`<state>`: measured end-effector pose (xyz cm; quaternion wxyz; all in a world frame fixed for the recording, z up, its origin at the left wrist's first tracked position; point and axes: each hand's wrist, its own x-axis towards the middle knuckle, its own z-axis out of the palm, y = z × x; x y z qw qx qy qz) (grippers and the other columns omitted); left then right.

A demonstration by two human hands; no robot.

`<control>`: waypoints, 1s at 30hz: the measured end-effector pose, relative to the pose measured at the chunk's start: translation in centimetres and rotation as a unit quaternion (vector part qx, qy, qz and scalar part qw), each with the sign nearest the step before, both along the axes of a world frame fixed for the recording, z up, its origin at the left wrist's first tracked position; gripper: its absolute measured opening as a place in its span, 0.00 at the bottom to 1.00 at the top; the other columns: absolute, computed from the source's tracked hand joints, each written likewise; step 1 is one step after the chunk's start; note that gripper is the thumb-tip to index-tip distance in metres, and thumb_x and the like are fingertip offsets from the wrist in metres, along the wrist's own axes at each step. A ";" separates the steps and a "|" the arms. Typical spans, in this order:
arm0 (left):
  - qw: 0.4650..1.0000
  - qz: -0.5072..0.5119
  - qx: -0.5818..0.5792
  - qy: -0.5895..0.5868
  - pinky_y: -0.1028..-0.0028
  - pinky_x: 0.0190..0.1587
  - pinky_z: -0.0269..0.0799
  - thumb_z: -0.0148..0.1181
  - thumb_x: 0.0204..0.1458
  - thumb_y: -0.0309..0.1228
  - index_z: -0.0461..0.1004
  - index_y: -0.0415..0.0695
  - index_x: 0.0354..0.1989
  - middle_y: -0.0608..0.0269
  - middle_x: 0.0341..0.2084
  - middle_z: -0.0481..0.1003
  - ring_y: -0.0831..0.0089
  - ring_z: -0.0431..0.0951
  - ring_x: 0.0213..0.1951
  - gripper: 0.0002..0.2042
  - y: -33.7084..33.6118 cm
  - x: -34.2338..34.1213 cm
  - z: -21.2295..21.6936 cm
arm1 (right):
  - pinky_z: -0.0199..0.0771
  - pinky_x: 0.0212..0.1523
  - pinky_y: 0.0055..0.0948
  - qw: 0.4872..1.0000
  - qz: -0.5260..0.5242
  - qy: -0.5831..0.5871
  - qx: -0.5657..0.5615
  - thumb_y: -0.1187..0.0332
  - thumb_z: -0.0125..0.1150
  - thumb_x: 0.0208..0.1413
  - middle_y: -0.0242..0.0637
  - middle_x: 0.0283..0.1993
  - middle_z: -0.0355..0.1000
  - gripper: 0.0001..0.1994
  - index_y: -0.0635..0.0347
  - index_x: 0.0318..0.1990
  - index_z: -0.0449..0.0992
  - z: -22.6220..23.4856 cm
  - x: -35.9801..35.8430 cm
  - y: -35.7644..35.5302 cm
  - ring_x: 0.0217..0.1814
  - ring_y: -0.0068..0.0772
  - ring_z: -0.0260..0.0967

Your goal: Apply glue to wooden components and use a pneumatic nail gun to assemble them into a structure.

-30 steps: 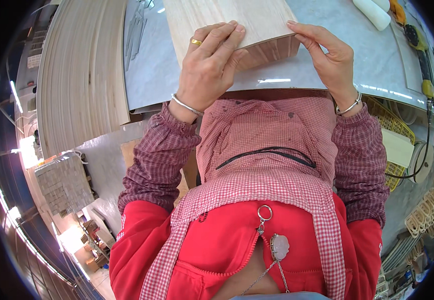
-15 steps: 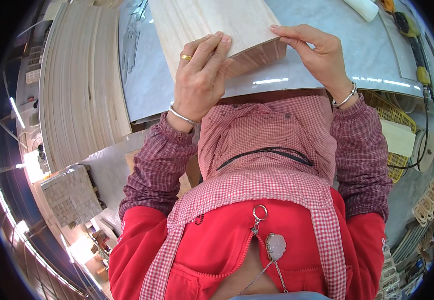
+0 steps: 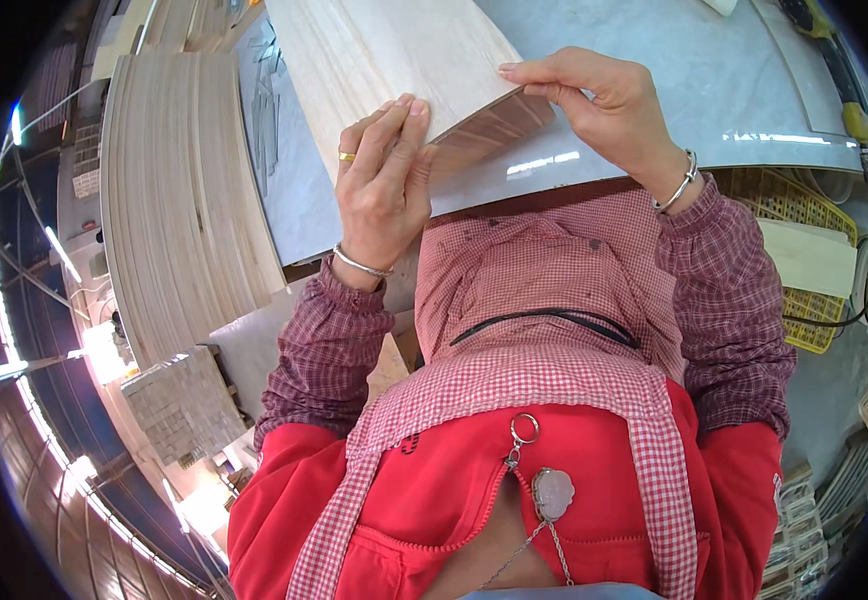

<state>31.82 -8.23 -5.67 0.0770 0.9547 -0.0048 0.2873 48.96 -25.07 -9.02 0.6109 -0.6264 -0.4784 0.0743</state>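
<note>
A pale wooden box (image 3: 384, 60) with a smooth top panel sits on the grey-blue worktable, turned at an angle, its near end showing a browner grain. Across its near left edge lies my left hand (image 3: 384, 185), fingers flat on the top and thumb down by the near end. My right hand (image 3: 609, 105) pinches the box's right corner between thumb and fingertips. The far end of the box runs out of view at the top.
Left of the box are a tall stack of pale wooden boards (image 3: 179, 210) and thin metal strips (image 3: 266, 130). A black-and-yellow power tool (image 3: 844, 85) with a cord lies at the far right. Under the table's right side is a yellow plastic basket (image 3: 814, 318).
The box has shifted left and slightly turned, and both hands have moved left with it, still on its edge and corner. The whole view has also swung a little.
</note>
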 end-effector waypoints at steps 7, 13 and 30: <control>1.000 0.008 0.003 0.024 0.71 0.52 0.69 0.63 0.43 0.20 0.76 0.40 0.48 0.57 0.47 0.75 0.63 0.73 0.47 0.20 0.1 -1.1 1.1 | 0.74 0.48 0.18 0.996 0.039 0.084 0.015 0.81 0.58 0.51 0.31 0.46 0.77 0.20 0.53 0.51 0.76 -0.3 -1.0 -0.2 0.42 0.23 0.75; 0.999 0.014 0.008 0.038 0.70 0.52 0.69 0.63 0.42 0.20 0.76 0.39 0.48 0.56 0.47 0.75 0.63 0.74 0.47 0.20 0.0 -1.7 2.1 | 0.74 0.51 0.20 0.988 0.039 0.145 0.044 0.80 0.59 0.50 0.31 0.49 0.76 0.24 0.49 0.57 0.72 -0.7 -1.7 0.0 0.45 0.24 0.75; 1.000 0.002 -0.011 -0.004 0.74 0.50 0.71 0.64 0.42 0.23 0.76 0.42 0.49 0.62 0.48 0.75 0.67 0.73 0.48 0.20 2.2 -2.4 -1.7 | 0.68 0.51 0.40 0.729 -0.410 -0.296 -0.461 0.55 0.54 0.56 0.50 0.55 0.69 0.30 0.58 0.64 0.59 -2.4 17.3 -26.5 0.52 0.52 0.69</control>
